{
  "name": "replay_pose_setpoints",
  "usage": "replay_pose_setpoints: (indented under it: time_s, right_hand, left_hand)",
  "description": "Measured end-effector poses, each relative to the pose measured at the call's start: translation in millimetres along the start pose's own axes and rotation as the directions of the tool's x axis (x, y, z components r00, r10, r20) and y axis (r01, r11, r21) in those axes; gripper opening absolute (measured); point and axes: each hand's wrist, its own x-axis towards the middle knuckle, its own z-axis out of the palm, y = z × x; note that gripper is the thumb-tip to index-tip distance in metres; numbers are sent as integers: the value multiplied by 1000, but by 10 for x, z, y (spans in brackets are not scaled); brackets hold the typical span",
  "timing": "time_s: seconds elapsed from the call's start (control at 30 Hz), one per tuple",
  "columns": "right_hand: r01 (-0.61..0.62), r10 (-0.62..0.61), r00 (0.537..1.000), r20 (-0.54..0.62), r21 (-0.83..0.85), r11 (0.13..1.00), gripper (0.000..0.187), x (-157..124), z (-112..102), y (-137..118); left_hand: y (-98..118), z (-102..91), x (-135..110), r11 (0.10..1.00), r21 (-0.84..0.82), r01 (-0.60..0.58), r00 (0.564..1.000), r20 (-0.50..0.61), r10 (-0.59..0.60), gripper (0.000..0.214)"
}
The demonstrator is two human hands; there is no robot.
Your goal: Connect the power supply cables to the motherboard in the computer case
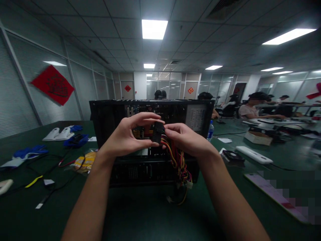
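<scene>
Between my two hands is a black power connector (157, 133) with a bundle of coloured wires (177, 159) running out of its right side. My left hand (130, 132) grips its ends between the thumb below and the fingers above. The fingers of my right hand (183, 137) pinch it where the wires enter. Right behind stands an open black computer case (105, 115), its inside facing me. A metal power supply with a label (197, 117) sits at the case's upper right. Loose white plugs (189, 184) dangle from the wires below its lower edge.
On the left lie blue-and-white gloves (30, 152), a blue tray (75, 140), a yellow packet (86, 162) and cables. To the right are a hard drive (233, 156), a white power strip (253, 154), a cardboard box (258, 137) and a bottle (210, 130). People sit farther back.
</scene>
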Motion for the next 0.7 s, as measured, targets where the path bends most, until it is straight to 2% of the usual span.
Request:
replay_pose_setpoints:
  time_s: [0.1,0.2,0.43,0.7]
  right_hand:
    - [-18,11,996,93,75,997,34,10,22,17]
    - [-29,14,992,126,120,992,28,32,76,28]
    - [7,-16,998,67,126,992,29,19,145,11]
    - [66,-66,998,-2,112,992,28,7,210,-19]
  left_hand:
    - [-2,4,9,1000,-6,7,1000,25,-7,65]
    - [-2,0,8,1000,-23,13,1000,25,-13,62]
    - [-79,24,-1,986,-168,23,1000,9,-21,61]
    - [-188,99,28,903,-429,-10,1000,2,12,60]
